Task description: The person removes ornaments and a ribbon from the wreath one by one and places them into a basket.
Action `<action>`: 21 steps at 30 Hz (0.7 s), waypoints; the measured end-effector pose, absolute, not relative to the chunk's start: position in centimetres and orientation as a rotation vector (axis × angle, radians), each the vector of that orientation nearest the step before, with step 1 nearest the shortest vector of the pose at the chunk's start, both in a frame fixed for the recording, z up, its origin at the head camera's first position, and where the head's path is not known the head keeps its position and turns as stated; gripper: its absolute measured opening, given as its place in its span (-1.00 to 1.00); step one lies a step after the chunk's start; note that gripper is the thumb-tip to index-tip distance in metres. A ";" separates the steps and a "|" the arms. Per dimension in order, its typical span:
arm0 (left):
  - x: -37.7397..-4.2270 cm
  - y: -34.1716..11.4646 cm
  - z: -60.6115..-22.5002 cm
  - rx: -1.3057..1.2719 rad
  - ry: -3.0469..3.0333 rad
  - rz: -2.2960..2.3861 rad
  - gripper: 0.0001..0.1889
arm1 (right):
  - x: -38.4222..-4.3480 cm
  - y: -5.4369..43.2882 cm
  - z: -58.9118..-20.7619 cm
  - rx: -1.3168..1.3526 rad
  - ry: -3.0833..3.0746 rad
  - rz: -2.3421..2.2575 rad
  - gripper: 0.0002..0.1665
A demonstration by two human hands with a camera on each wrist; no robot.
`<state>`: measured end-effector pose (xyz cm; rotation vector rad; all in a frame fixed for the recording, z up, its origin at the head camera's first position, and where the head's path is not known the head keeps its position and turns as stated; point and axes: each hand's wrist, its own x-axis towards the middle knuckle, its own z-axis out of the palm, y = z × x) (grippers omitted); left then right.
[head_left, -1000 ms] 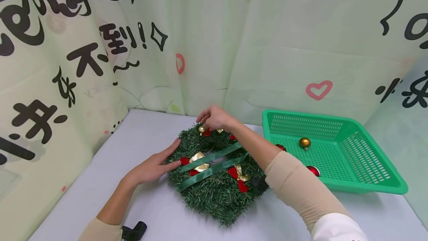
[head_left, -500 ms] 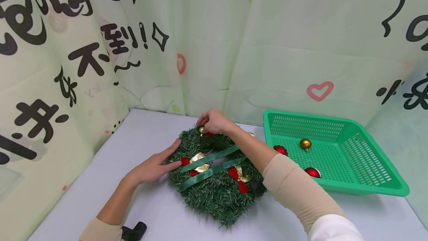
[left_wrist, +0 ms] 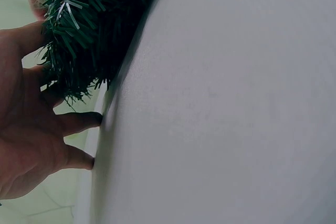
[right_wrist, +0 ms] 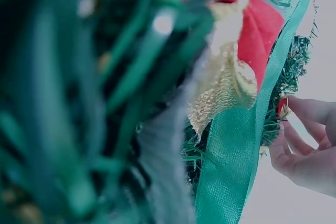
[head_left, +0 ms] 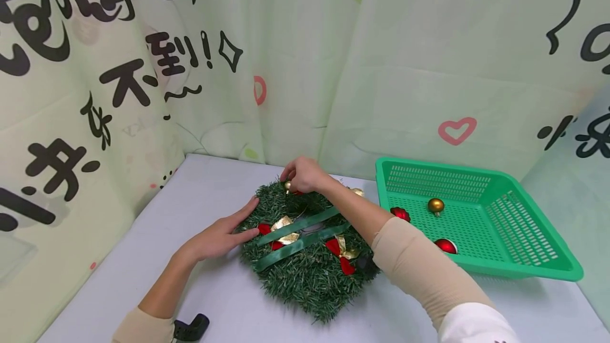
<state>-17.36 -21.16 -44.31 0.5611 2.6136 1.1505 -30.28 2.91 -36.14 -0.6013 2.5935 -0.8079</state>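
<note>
A green tinsel wreath point(head_left: 310, 279) with red and gold bows lies on the table. My left hand point(head_left: 216, 234) rests at its left edge with fingers spread and the thumb by a red bow point(head_left: 264, 229); the left wrist view shows those fingers point(left_wrist: 79, 123) against the wreath's underside. At the far edge my right hand point(head_left: 305, 174), fingers curled, pinches a small gold bauble point(head_left: 288, 186) beside another red bow. In the right wrist view this hand point(right_wrist: 312, 140) shows beyond a green ribbon point(right_wrist: 226, 156). My right forearm covers the wreath's right side.
A green plastic basket point(head_left: 505, 271) stands to the right of the wreath. In it lie a gold bauble point(head_left: 436, 206), a glossy red bauble point(head_left: 446, 246) and a ridged dark red ornament point(head_left: 400, 214). Printed curtains point(head_left: 286, 41) rise behind and beside the table point(head_left: 209, 184).
My right hand and forearm have moved slightly down and left at the wreath's far edge, uncovering the ridged red ornament in the basket. The left hand stays in place.
</note>
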 end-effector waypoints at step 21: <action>-17.4 -21.1 -44.2 0.555 2.592 1.161 -0.15 | -30.3 2.6 -35.8 -0.644 2.607 -0.779 -0.81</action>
